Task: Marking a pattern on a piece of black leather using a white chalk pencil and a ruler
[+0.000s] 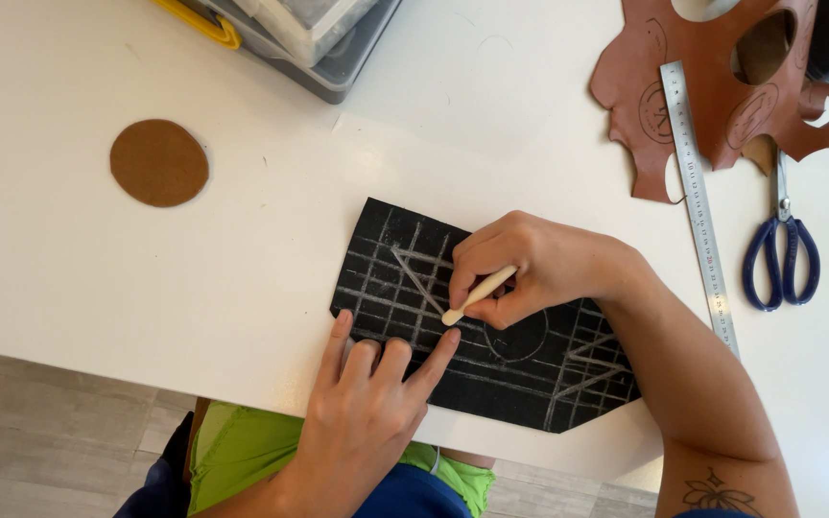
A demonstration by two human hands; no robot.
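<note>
Left hand (367, 398) presses flat, fingers open, on black sheet (477, 321) at lower centre. Right hand (539, 269) grips a cream tool (478, 295). Ruler (699, 206), scissors (782, 254) lie right; brown disc (159, 162) upper left.

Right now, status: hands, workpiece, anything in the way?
Right hand grips pale stylus, tip on black sheet. Left hand flat, pinning its near edge. Steel ruler, blue scissors lie aside, clear.

1. Your right hand (539, 269) hides most of the tool (477, 294); only its pale tip end shows.
2. Your left hand (367, 403) covers part of the black sheet (491, 369).
3. The top edge cuts off the brown leather (722, 105) and the box (328, 43).
4. The leather hides the scissors' (782, 254) blades.
</note>
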